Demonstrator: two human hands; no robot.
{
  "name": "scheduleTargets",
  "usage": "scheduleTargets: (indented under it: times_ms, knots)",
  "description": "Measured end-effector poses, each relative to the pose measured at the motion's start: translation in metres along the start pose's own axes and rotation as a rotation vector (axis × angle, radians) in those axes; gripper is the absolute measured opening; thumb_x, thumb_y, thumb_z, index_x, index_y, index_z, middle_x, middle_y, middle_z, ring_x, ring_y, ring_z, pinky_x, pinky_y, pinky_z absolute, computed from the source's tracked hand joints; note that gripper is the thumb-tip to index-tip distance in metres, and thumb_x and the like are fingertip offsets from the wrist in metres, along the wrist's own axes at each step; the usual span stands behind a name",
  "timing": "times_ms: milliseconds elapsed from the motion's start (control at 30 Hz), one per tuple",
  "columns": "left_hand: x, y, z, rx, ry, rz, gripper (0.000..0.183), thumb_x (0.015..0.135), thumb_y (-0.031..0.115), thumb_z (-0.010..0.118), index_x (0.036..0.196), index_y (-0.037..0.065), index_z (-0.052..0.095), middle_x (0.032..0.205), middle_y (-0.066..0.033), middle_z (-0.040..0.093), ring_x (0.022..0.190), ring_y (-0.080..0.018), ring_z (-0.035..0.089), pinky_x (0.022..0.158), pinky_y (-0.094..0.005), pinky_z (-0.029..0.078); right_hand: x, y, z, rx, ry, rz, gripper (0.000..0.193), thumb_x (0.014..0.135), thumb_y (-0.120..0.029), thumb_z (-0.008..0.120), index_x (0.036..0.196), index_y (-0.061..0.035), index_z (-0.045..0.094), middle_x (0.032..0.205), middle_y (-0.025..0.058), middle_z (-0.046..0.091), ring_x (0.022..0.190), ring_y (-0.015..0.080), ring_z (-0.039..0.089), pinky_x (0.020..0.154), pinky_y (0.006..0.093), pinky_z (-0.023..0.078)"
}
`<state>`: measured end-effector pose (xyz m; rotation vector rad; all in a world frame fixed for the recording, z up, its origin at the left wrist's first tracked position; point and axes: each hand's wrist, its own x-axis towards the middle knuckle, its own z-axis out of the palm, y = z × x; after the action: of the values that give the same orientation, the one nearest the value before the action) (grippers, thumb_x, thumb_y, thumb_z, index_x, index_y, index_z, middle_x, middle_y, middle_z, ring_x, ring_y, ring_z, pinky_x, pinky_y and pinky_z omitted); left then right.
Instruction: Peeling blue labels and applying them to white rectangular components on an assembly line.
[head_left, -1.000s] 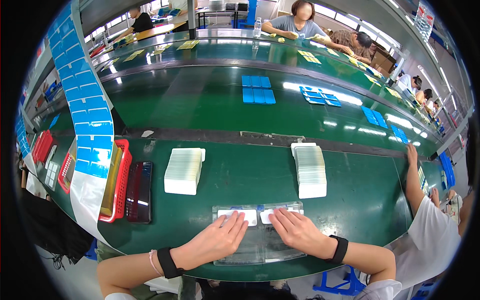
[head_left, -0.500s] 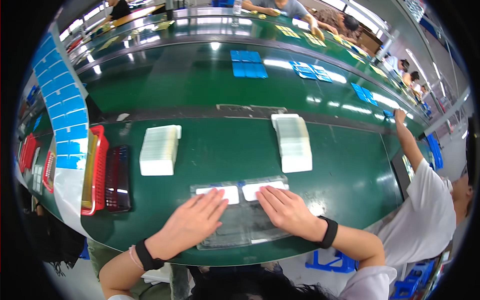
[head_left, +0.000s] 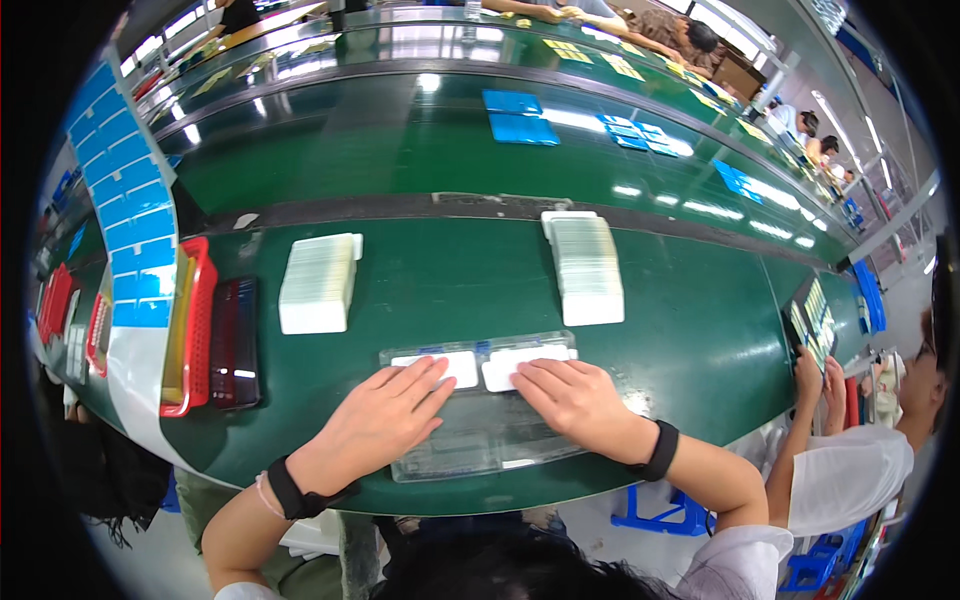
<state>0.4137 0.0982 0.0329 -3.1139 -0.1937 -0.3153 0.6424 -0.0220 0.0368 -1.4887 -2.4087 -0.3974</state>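
2 hands (head_left: 387,412) on cards (head_left: 465,370) near tray (head_left: 447,458) edge; open table (head_left: 450,270) between stacks (head_left: 317,287).

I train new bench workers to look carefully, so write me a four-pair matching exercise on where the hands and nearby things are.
Things:
1. Left hand
2. Right hand
3. Clear plastic tray
4. Larger red basket

Places:
A. Beneath both hands
B. Immediately left of the dark red box
C. Fingertips at the right white card
D. Fingertips at the left white card

Pairs: 1-D, 2-C, 3-A, 4-B
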Motion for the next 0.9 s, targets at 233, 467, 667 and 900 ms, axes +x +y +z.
scheduleTargets:
  times_ms: [233,467,667,900]
  knots:
    - [0.002,-0.006,0.010,-0.117,0.070,-0.028,0.042,0.081,0.021,0.062,0.118,0.004,0.053,0.123,-0.0105,0.051,0.114,-0.0237,0.049,0.088,-0.0331,0.043,-0.003,0.008,-0.004,0.130,-0.045,0.067,0.029,0.071,-0.006,0.057,0.099,-0.0008,0.061,0.100,0.0092,0.062,0.095,0.0221,0.061,0.077,0.0326,0.050]
    - [-0.006,-0.027,-0.010,-0.041,0.130,-0.032,0.031,0.076,0.016,0.064,0.103,0.003,0.059,0.105,-0.0068,0.059,0.104,-0.0217,0.054,0.084,-0.0325,0.045,0.006,-0.001,-0.014,0.054,0.067,0.079,0.028,0.068,-0.004,0.058,0.095,0.0013,0.063,0.098,0.0107,0.063,0.091,0.0231,0.062,0.072,0.0328,0.051]
    - [-0.027,-0.049,-0.014,0.375,0.109,-0.162,0.029,0.071,0.012,0.060,0.098,0.002,0.061,0.100,-0.0084,0.059,0.102,-0.0219,0.054,0.087,-0.0372,0.044,-0.006,-0.010,-0.020,-0.054,-0.004,-0.022,0.033,0.066,-0.004,0.058,0.097,0.0042,0.063,0.094,0.0112,0.060,0.088,0.0236,0.060,0.073,0.0324,0.051]
    - [-0.039,-0.065,-0.007,0.410,0.098,-0.284,0.031,0.074,0.012,0.058,0.104,0.002,0.059,0.111,-0.0095,0.057,0.108,-0.0231,0.052,0.089,-0.0371,0.042,-0.014,-0.019,-0.015,-0.089,-0.153,-0.010,0.039,0.066,-0.005,0.058,0.103,0.0047,0.060,0.100,0.0112,0.056,0.094,0.0228,0.056,0.069,0.0296,0.050]
